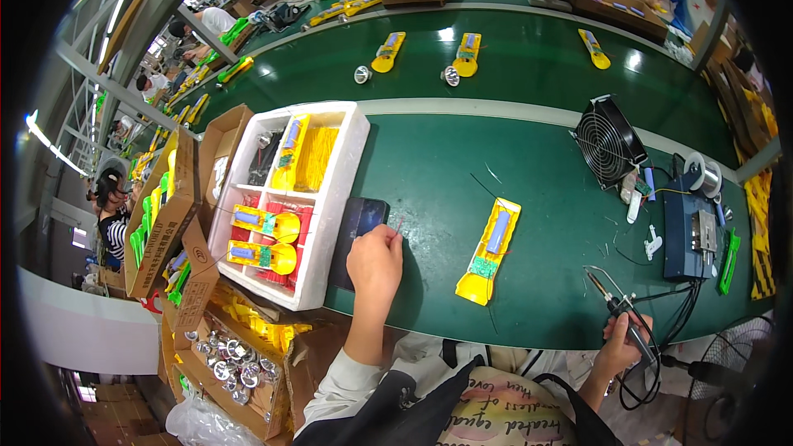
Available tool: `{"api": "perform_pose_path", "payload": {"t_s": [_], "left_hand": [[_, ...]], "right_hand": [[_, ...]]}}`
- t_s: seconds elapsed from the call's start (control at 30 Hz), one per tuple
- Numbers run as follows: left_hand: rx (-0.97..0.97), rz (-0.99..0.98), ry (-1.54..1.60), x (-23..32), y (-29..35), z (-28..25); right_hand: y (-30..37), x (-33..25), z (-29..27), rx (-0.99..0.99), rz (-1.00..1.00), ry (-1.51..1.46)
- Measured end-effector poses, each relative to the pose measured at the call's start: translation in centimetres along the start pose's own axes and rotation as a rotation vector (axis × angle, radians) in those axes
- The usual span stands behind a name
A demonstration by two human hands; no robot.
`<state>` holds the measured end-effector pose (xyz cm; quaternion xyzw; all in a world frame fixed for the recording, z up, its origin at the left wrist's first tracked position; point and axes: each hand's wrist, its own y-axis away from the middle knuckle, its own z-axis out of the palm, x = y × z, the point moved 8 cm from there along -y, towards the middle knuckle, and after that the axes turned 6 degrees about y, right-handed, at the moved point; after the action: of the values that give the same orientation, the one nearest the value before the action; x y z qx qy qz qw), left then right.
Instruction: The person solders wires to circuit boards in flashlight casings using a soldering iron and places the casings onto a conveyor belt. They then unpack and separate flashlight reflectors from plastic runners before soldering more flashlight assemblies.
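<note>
While both hands work at the green bench:
Tray: white foam compartment tray (326,223) holding yellow parts, at far left.
Left hand: left hand (374,258) pinching a thin red wire (397,228), beside a dark phone (360,227).
Centre: long yellow plastic housing (489,251) lying flat, apart from both hands.
Right hand: right hand (620,343) clenched around a black-handled soldering iron (615,306), tip raised.
</note>
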<state>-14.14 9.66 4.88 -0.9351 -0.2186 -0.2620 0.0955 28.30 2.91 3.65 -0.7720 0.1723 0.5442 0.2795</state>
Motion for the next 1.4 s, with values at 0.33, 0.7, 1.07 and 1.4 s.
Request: {"api": "perform_pose_path", "payload": {"t_s": [0.33,0.7,1.07,1.4], "left_hand": [[-0.228,0.172,0.52,1.0,4.0,3.0],[-0.135,0.329,0.595,2.0,5.5,3.0],[-0.194,0.228,0.67,2.8,5.0,2.3],[-0.283,0.176,0.617,2.3,4.4,2.8]], "right_hand": [[-0.4,-0.4,1.9,-0.052,0.045,-0.215],[0.1,-0.6,2.4,-0.058,0.063,-0.225],[0.4,-0.1,2.2,-0.019,0.123,-0.145],[0.2,0.7,2.9,-0.053,0.136,-0.121]]}}
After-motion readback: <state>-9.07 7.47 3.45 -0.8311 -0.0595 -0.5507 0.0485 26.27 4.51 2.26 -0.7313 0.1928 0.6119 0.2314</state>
